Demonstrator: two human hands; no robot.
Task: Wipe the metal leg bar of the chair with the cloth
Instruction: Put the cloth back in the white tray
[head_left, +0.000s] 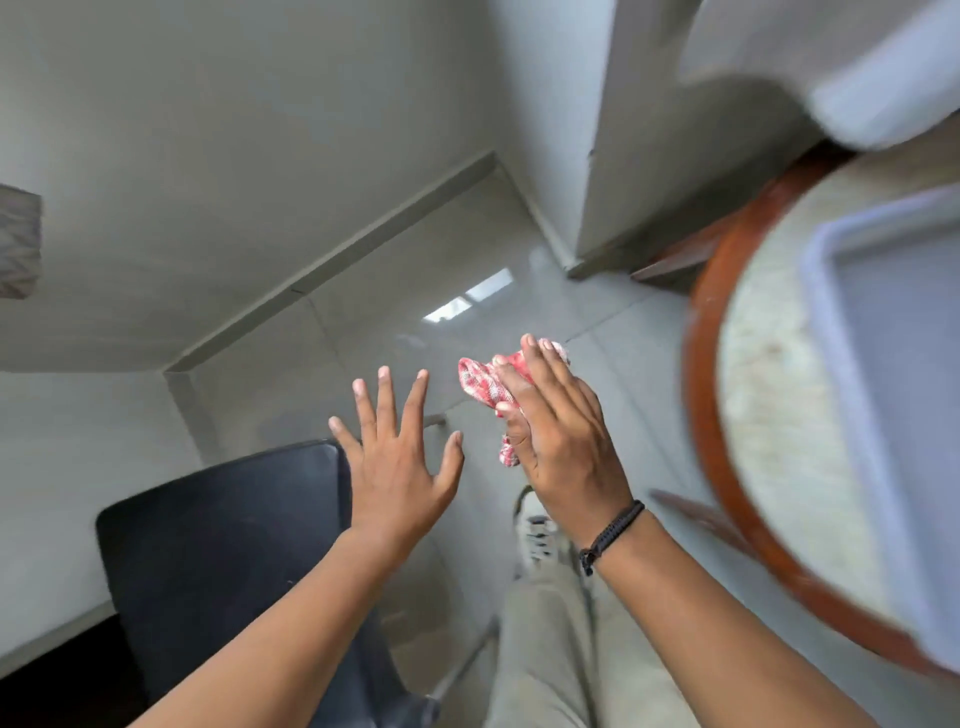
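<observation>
Pale grey-white walls (208, 130) meet a glossy, light-tiled floor (395, 312) along a low skirting strip (332, 260); a bright window reflection (467, 301) gleams on the tiles; a white column or cupboard corner (623, 156) stands at upper right; a round table (698, 374) with a reddish-brown wooden rim and a speckled pale top fills the right side, carrying a blurred lavender tray (831, 338); light is soft and even, daylight-like; a grey patterned object (18, 241) shows at the left edge, too blurred to tell.
</observation>
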